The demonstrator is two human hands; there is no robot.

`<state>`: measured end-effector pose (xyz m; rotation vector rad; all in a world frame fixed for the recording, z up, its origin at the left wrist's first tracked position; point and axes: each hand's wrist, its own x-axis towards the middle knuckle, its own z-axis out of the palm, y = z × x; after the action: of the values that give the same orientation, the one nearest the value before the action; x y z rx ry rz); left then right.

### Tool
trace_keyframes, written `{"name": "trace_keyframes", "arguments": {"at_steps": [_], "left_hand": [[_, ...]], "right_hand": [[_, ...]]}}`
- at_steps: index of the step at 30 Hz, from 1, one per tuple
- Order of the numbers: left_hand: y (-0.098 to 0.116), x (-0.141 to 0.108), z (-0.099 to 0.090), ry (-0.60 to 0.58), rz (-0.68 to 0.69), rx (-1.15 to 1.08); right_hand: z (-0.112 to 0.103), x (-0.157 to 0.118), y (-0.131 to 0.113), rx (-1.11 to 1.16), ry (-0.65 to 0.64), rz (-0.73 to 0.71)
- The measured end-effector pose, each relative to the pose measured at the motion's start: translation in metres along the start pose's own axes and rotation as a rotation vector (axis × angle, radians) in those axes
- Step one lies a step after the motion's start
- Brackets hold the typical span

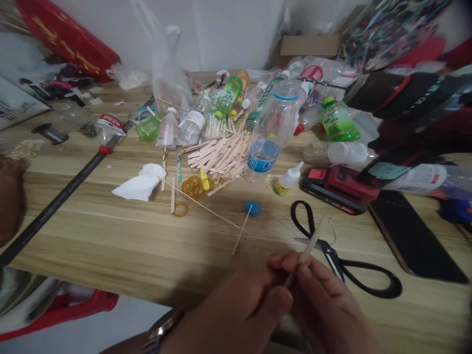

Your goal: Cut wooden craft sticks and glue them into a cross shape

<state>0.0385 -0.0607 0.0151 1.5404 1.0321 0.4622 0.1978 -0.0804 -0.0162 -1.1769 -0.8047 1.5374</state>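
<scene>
Near the table's front edge, my left hand (243, 305) and my right hand (324, 300) meet, both with closed fingers around one wooden stick (314, 240) that points up and to the right. A watch is on my left wrist. Just beyond the stick lie black-handled scissors (332, 255), partly behind it. A blue cap (252, 208) with a thin stick (242, 230) across it rests ahead of my left hand. Behind are a glue bottle (288, 180), a clear bottle with a blue label (271, 132) and a heap of wooden sticks (221, 155).
On the right are a red and black drill (342, 187) and a black phone (416, 236). Plastic bottles stand and lie at the back. A dark rod (59, 201), white tissue (142, 182) and rubber bands (192, 187) are left. Another person's hand (11, 201) shows at the left edge.
</scene>
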Motion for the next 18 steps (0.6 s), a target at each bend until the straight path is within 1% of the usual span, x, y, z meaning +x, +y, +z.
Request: {"name": "trace_keyframes", "arguments": {"at_steps": [1,2,4,5,6,9,12,15,18], "left_hand": [[-0.002,0.001,-0.006,0.099,0.070,0.186],[-0.005,0.002,-0.013,0.193,0.108,0.377],[-0.014,0.010,-0.030,0.330,0.151,0.802],[-0.019,0.015,-0.038,0.331,0.169,1.009],[-0.025,0.020,-0.046,0.308,0.207,1.178],[-0.041,0.037,-0.061,0.249,0.280,1.275],[-0.046,0.045,-0.066,0.195,0.359,1.300],[-0.035,0.044,-0.067,0.180,0.436,1.307],[-0.014,0.036,-0.067,0.227,0.510,1.243]], "right_hand": [[0.000,0.000,-0.001,0.001,0.065,-0.003],[0.000,0.000,-0.002,0.002,0.130,-0.004],[0.003,-0.002,-0.004,0.014,0.218,0.032],[0.005,-0.002,-0.004,0.028,0.226,0.064],[0.007,-0.003,-0.004,0.046,0.218,0.094],[0.010,-0.002,-0.002,0.097,0.226,0.158],[0.009,0.002,0.002,0.136,0.211,0.155],[0.006,0.004,0.003,0.156,0.169,0.141],[0.006,0.006,0.001,0.190,0.173,0.110]]}}
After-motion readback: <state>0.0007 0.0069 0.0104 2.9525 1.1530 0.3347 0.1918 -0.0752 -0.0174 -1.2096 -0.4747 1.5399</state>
